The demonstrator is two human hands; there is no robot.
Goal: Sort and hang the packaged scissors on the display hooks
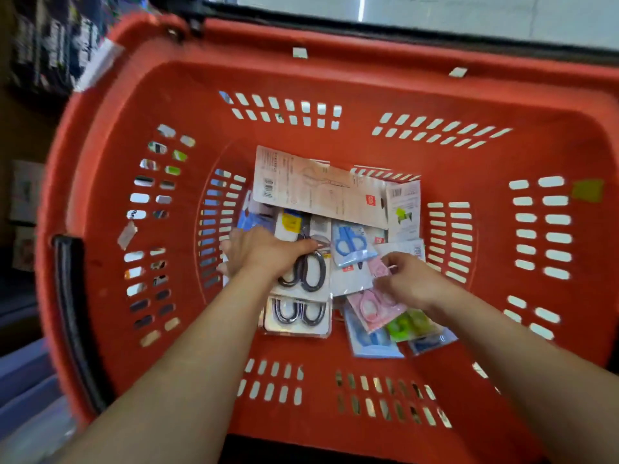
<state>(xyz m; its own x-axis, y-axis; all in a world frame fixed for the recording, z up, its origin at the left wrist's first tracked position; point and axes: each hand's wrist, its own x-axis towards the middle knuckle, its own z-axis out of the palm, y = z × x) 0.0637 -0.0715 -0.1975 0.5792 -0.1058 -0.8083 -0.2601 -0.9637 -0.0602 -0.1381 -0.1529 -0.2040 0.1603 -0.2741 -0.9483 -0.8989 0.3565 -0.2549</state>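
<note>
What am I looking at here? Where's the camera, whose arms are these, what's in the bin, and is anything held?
There is no machine: these are a person's two bare arms. The one picture comes from a wide-angle camera worn on the head, looking down, so left and right are the person's own. Both hands reach into a red basket, where packaged scissors lie in a loose pile. Among them are a blue scissors pack, a green scissors pack and a large white card pack lying back side up. The left hand grips a black scissors pack, thumb on top. The right hand appears to pinch a pink scissors pack, though blur makes that less certain.
</note>
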